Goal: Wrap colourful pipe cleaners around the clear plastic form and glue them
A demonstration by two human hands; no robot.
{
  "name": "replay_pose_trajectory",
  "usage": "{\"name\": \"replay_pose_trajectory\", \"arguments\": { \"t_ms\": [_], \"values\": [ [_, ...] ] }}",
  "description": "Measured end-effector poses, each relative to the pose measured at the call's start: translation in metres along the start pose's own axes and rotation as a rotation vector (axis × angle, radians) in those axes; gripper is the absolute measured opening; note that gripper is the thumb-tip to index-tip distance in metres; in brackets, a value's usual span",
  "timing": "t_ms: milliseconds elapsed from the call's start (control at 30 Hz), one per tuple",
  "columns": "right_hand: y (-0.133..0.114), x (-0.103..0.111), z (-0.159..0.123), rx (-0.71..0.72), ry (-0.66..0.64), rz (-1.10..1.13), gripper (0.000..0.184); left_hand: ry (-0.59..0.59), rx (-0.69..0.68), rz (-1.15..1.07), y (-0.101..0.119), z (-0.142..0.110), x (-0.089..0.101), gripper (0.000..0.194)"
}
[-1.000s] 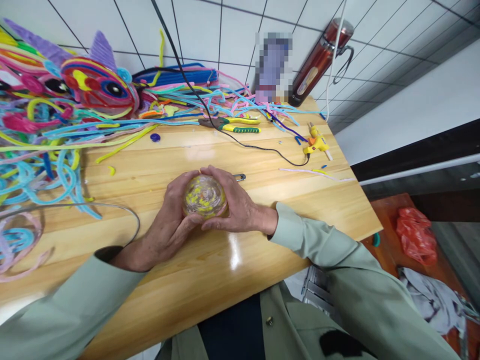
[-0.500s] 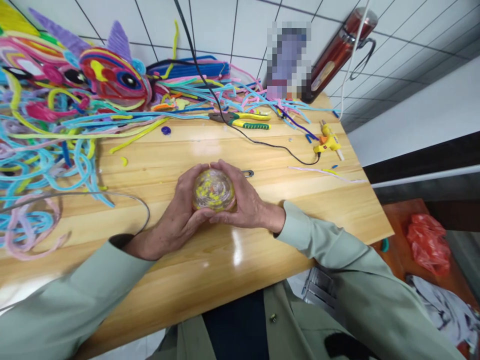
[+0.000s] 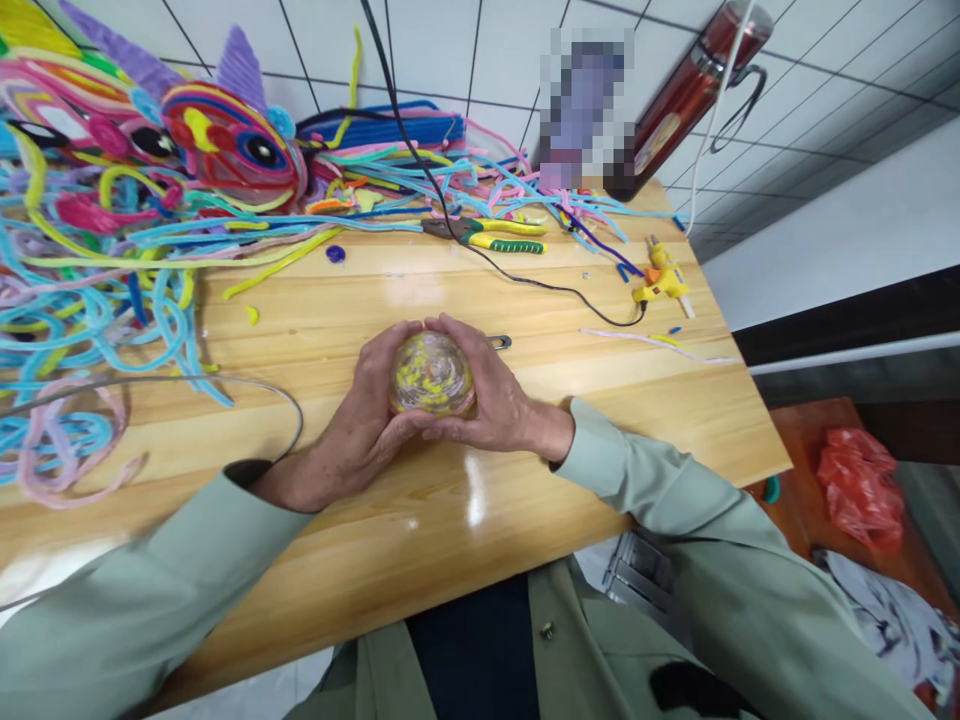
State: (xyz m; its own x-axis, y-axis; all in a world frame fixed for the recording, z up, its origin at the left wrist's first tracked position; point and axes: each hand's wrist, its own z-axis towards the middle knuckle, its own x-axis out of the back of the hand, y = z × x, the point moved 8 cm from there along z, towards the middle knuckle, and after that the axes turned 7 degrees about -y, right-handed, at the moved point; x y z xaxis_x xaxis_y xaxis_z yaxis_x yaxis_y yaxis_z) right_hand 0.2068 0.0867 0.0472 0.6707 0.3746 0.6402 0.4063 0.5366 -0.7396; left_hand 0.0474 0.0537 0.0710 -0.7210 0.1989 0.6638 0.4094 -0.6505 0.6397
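Observation:
Between my two hands sits a round piece [image 3: 432, 374] with a swirled yellow, grey and pinkish top, perhaps coiled pipe cleaners; its underside is hidden. My left hand [image 3: 369, 412] curves around its left edge, and my right hand [image 3: 491, 398] wraps the right side. Fingertips meet at the far edge and the thumbs come together at the near edge. A small dark metal clip or pin [image 3: 500, 343] lies on the table just beyond my right fingers. Farther off are pliers [image 3: 486, 236] with yellow-green handles.
Pipe cleaners [image 3: 105, 290] heap along the left and back of the wooden table [image 3: 570, 500]. Fuzzy fish-like figures [image 3: 232, 150] stand at back left. A yellow glue gun [image 3: 661, 283] with a black cord lies at right, near a red thermos [image 3: 686, 105]. A grey cable [image 3: 247, 380] crosses the left.
The whole view has shifted, so the table and hands appear farther right and slightly higher. Both hands keep their hold on the round piece, with little visible change in the fingers.

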Motion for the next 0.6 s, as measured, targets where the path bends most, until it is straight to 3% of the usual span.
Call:
{"name": "replay_pose_trajectory", "arguments": {
  "t_ms": [100, 300, 500, 600],
  "values": [
    [-0.002, 0.000, 0.000, 0.018, 0.004, -0.015, 0.122, -0.004, 0.006, -0.008, 0.000, 0.000, 0.000, 0.083],
    [-0.019, 0.007, -0.003, 0.244, 0.117, -0.062, 0.108, 0.037, 0.057, -0.139, -0.008, -0.003, 0.002, 0.080],
    [-0.007, 0.003, -0.001, 0.132, 0.064, -0.095, 0.122, 0.017, 0.056, -0.190, -0.015, -0.003, -0.003, 0.074],
    [-0.010, 0.005, -0.003, 0.189, 0.054, -0.068, 0.119, 0.031, 0.045, -0.173, -0.015, -0.002, -0.002, 0.074]
  ]
}}
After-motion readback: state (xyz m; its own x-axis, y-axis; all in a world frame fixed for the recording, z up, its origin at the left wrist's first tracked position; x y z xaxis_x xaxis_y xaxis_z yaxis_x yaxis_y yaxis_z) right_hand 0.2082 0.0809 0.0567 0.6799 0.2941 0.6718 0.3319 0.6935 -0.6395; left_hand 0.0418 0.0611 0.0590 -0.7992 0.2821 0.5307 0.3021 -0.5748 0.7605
